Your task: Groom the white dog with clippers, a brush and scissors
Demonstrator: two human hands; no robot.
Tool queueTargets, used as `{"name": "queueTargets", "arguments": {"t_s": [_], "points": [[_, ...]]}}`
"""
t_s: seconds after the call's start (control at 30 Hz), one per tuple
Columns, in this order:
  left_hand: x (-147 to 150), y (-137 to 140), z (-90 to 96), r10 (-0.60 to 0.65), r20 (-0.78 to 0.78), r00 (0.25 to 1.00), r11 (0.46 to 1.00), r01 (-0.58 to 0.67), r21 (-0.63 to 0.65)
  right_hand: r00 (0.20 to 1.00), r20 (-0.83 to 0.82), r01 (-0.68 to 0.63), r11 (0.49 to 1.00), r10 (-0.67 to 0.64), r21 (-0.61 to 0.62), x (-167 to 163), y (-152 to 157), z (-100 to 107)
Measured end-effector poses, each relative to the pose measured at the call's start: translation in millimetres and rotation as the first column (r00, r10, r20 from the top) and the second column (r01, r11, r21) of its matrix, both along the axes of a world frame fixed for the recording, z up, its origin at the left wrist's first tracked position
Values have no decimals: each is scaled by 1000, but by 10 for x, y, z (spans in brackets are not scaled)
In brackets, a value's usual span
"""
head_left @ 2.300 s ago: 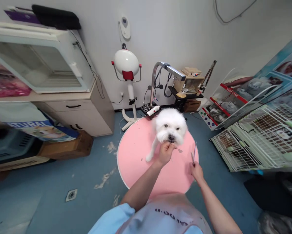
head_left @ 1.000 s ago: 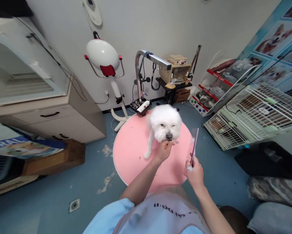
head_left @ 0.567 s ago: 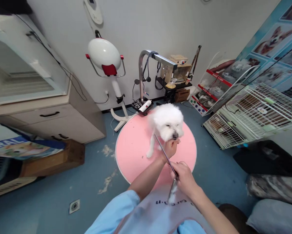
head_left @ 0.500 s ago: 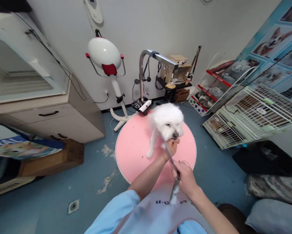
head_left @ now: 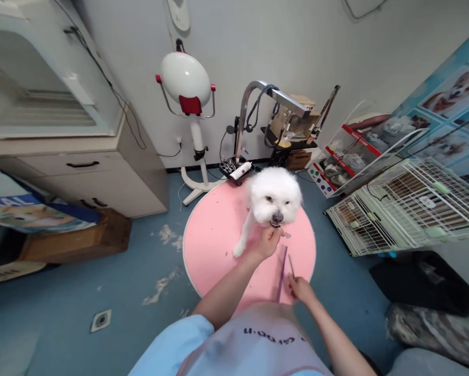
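Observation:
A fluffy white dog (head_left: 276,196) is on the round pink grooming table (head_left: 207,245), facing me with its mouth slightly open. My left hand (head_left: 269,243) is closed at its chin, fingers gripping the fur just under the mouth. Lower and to the right, my right hand (head_left: 300,289) is closed around slim grey scissors (head_left: 291,266), whose blade points up toward the dog. Just left of that hand is a thin purple strip, apparently a comb (head_left: 282,274) seen edge-on; whether the hand touches it I cannot tell.
A metal grooming arm (head_left: 273,94) rises behind the dog, beside a black tool tray (head_left: 229,166) with white clippers (head_left: 241,171). A white stand dryer (head_left: 185,78) stands at the wall. Wire cages (head_left: 407,198) are on the right, drawers (head_left: 73,180) on the left.
My right hand has drawn down and away from the dog's chin, and the purple strip now shows separately. My left hand stays under the chin. The dog's head has lifted toward me.

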State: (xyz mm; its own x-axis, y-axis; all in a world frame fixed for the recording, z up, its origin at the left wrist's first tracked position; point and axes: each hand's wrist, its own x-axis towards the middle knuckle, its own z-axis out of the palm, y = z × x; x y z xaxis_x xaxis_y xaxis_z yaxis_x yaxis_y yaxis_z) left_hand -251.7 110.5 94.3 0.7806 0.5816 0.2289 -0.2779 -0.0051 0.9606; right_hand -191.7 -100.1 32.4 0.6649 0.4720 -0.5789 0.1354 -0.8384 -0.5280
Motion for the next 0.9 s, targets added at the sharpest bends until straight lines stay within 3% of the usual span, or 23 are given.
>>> {"name": "queueTargets", "arguments": {"t_s": [0.07, 0.1, 0.17, 0.2, 0.23, 0.3, 0.37, 0.4, 0.47, 0.57, 0.7, 0.9], "points": [[-43, -24, 65, -10, 15, 1000, 999, 10, 37, 998, -56, 31, 999, -32, -10, 314, 9, 477], [-58, -38, 92, -3, 20, 1000, 998, 2, 56, 998, -65, 0, 996, 6, 92, 462, 25, 793], [-69, -68, 130, 10, 33, 999, 994, -13, 107, 978, 43, -207, 946, 203, 249, 700, 94, 1503], [-65, -85, 140, 11, 48, 999, 991, -17, 133, 937, 163, -340, 914, 309, 221, 778, 150, 1863], [-58, -104, 144, 11, 72, 997, 988, -22, 154, 858, 285, -472, 874, 426, 115, 828, 222, 2203], [-41, -148, 140, 9, 127, 992, 983, -32, 181, 580, 471, -643, 729, 665, -235, 855, 402, 2774], [-38, -197, 129, 20, 156, 988, 980, -50, 192, 289, 520, -630, 569, 804, -528, 827, 597, 3157], [-44, -221, 126, 22, 166, 986, 979, -55, 196, 178, 501, -589, 500, 847, -635, 805, 687, 3281], [-73, -264, 128, 20, 187, 982, 978, -59, 202, 34, 437, -512, 391, 899, -765, 762, 837, 3424], [-124, -312, 147, 32, 226, 974, 973, -82, 214, -63, 354, -457, 289, 933, -841, 695, 988, 3485], [-134, -359, 158, 54, 260, 964, 960, -122, 252, -113, 297, -425, 224, 948, -877, 564, 1115, 3486], [-73, -411, 115, 65, 233, 970, 952, -130, 277, -138, 249, -408, 174, 959, -896, 490, 1132, 3503]]}}
